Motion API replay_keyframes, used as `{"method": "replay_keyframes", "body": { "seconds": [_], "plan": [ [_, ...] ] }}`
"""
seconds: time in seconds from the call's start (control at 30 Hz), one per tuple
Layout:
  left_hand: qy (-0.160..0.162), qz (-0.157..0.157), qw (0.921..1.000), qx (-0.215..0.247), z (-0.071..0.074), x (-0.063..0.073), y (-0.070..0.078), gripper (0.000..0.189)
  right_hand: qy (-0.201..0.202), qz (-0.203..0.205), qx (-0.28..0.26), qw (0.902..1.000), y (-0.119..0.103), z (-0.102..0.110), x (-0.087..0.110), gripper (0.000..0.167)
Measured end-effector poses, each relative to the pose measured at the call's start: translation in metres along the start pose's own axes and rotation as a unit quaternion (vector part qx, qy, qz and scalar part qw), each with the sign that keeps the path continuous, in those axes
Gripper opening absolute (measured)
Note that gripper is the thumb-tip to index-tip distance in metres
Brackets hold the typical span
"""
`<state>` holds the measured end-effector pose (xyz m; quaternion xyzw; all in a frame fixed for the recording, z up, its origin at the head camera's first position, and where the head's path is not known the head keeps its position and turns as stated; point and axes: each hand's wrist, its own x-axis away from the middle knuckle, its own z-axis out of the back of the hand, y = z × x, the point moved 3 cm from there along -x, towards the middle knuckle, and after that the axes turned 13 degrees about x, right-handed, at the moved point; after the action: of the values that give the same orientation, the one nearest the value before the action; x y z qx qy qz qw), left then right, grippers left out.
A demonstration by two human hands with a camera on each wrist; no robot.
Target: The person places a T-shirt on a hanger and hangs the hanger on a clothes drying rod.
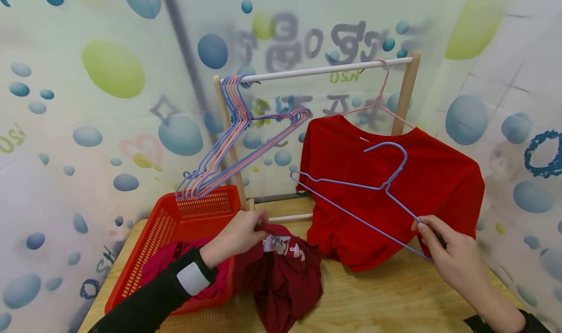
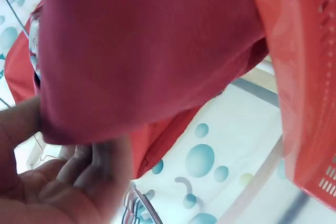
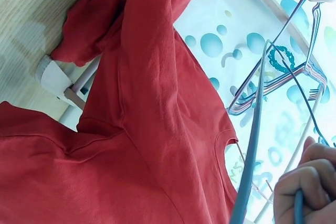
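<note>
In the head view my left hand (image 1: 239, 235) pinches the upper edge of a dark red garment (image 1: 291, 286) with a printed patch on its front. The garment hangs bunched beside the basket, its lower part close over the table. The left wrist view shows its cloth (image 2: 142, 51) between thumb and fingers. My right hand (image 1: 452, 257) grips one end of a blue wire hanger (image 1: 347, 183), its hook pointing up. Behind that hanger a bright red shirt (image 1: 386, 191) hangs from a pink hanger (image 1: 380, 101) on the rack.
A small rack with a white rail (image 1: 316, 71) stands at the back. Several blue and pink hangers (image 1: 237, 123) hang bunched at its left end. The red plastic basket (image 1: 151, 235) at left holds a crimson cloth (image 1: 175, 255). All stand on a wooden table (image 1: 377, 299).
</note>
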<state>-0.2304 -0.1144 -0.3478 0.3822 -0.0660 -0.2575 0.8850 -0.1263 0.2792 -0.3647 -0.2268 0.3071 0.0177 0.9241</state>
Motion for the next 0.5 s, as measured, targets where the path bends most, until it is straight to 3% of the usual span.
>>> {"method": "replay_keyframes", "body": {
  "seconds": [0.13,0.5],
  "plan": [
    [0.027,-0.011,0.9995,0.013,0.005,0.002,-0.003,0.002,-0.010,-0.004,-0.003,0.9999,-0.002,-0.001,0.000,0.010],
    [0.047,-0.001,0.9916,0.120,0.011,0.005,-0.008,0.017,-0.009,0.013,-0.036,0.9992,-0.009,-0.001,0.002,0.011]
  ]
}}
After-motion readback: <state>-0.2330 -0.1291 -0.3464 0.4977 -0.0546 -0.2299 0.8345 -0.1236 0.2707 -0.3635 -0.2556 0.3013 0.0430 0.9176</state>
